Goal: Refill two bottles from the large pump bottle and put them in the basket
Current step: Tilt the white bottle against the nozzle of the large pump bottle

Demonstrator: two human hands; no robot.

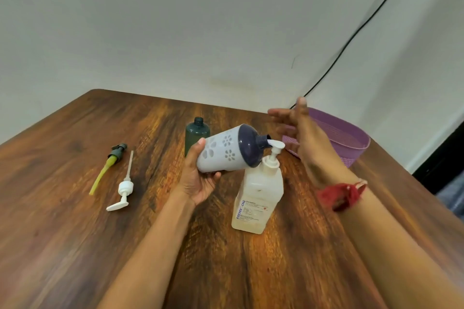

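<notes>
The large pump bottle [258, 198] stands upright on the wooden worktop [75, 246], its white pump head raised and its spout turned to the left. Just above and left of it, the left grip [198, 183] is curled round the base of a white flower-patterned bottle [221, 150], thumb on the near side and fingers beneath. That bottle is held off the worktop and tipped well over, its dark blue shoulder and open neck pointing right, with the mouth meeting the pump bottle's spout.

The right grip [301, 133] hangs just beyond and right of the pump head, fingers spread and straight, holding nothing; it is blurred. A red thread band [341, 194] circles its wrist, to the right of the pump bottle.

Behind and left of the pump bottle, partly hidden by the tipped bottle, a dark green bottle [197, 133] stands upright with no cap. Beyond the pump bottle to the right, behind the right grip, sits the purple basket [354, 145]; nothing shows inside it.

Well to the left of the pump bottle lie two loose pumps: a white pump [124, 188] with its tube pointing away, and farther left a green pump [111, 165] with a yellow tube.
</notes>
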